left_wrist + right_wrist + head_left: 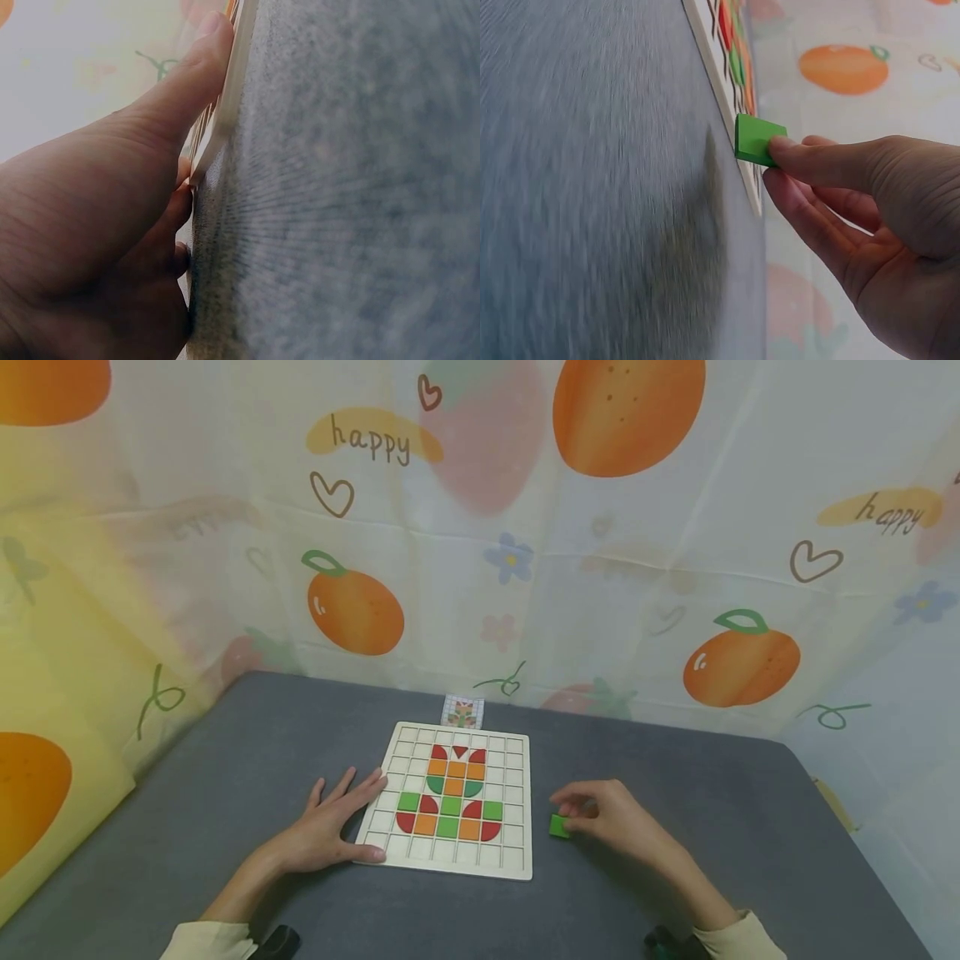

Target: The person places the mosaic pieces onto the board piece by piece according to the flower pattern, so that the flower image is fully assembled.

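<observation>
A cream grid board (517, 852) lies on the table, with red, orange and green tiles set in the middle of its grid. My left hand (322, 835) rests at the board's left side, fingers spread, with the thumb (187, 82) on the near left corner and fingertips on the left rim. To the right of the board, my right hand (611, 818) pinches a green square tile (754, 139) between thumb and fingertips. In the right wrist view the tile is held by one corner, above the table surface.
A small pattern card (462, 712) with a coloured design on a grid sits just behind the board's far edge. The grey table (360, 918) ends at a hanging cloth (450, 635) printed with oranges and hearts, which rises along the back and sides.
</observation>
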A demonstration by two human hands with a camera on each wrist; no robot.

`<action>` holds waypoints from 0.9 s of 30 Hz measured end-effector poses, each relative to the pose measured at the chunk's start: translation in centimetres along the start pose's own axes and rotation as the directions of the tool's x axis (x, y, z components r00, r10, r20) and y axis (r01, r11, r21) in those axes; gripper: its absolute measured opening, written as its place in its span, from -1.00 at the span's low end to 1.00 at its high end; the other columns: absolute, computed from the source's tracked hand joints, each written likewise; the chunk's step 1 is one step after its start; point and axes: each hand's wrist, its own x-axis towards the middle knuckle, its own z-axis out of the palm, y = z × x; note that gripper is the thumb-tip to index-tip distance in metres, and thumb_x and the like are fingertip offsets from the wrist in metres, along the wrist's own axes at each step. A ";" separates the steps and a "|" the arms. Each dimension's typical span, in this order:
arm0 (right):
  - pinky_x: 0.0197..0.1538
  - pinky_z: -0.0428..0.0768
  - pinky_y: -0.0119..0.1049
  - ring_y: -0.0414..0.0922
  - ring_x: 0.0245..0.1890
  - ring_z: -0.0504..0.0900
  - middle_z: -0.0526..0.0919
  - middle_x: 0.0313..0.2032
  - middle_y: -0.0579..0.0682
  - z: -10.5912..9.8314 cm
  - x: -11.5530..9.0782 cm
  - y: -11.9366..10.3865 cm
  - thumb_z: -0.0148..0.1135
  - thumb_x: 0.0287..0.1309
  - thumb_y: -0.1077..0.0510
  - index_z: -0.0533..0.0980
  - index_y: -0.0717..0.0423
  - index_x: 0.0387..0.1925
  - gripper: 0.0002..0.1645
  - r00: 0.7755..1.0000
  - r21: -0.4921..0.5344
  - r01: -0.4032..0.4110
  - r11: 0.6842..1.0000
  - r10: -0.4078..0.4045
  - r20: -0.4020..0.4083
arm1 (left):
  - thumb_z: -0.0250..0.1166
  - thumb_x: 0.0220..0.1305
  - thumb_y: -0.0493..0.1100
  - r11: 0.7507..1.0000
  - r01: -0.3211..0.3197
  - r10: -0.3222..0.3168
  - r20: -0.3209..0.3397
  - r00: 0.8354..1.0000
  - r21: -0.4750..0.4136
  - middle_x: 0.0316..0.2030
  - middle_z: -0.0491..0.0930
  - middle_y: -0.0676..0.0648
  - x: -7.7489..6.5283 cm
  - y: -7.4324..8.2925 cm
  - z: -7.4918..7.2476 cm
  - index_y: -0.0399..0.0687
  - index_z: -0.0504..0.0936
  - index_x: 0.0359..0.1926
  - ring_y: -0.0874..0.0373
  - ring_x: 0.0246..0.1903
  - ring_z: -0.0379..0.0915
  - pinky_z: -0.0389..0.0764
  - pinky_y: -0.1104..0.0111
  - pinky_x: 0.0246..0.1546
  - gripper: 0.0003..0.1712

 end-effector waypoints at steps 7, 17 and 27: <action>-0.20 0.64 -0.37 -0.29 -0.33 0.58 0.64 -0.36 -0.21 1.6 1.6 -1.1 0.41 0.08 0.31 0.64 0.17 -0.05 -0.65 0.999 0.007 0.012 1.000 -0.012 0.029 | 0.49 -0.10 0.31 1.000 -0.001 0.001 0.003 1.000 -0.008 0.50 0.03 -0.21 0.0 0.0 0.0 -0.06 0.15 0.50 -0.40 0.46 -0.38 -0.52 -0.33 0.24 0.23; -0.20 0.64 -0.37 -0.29 -0.34 0.59 0.66 -0.37 -0.17 3.2 4.0 -2.3 0.41 0.06 0.34 0.65 0.20 -0.06 -0.66 0.998 0.044 0.059 0.997 -0.060 0.021 | 0.49 -0.10 0.30 1.000 0.003 -0.003 0.004 1.000 -0.010 0.50 0.03 -0.21 0.0 0.0 0.0 -0.07 0.15 0.50 -0.41 0.46 -0.38 -0.53 -0.33 0.25 0.23; -0.22 0.63 -0.38 -0.26 -0.34 0.60 0.68 -0.37 -0.10 5.7 5.5 -4.0 0.39 0.09 0.34 0.67 0.17 -0.11 -0.72 0.997 0.117 0.074 0.990 -0.078 0.026 | 0.50 -0.11 0.31 1.000 0.013 -0.013 0.014 1.000 0.007 0.50 0.03 -0.21 0.1 0.1 -0.2 -0.06 0.15 0.51 -0.41 0.46 -0.38 -0.52 -0.33 0.25 0.24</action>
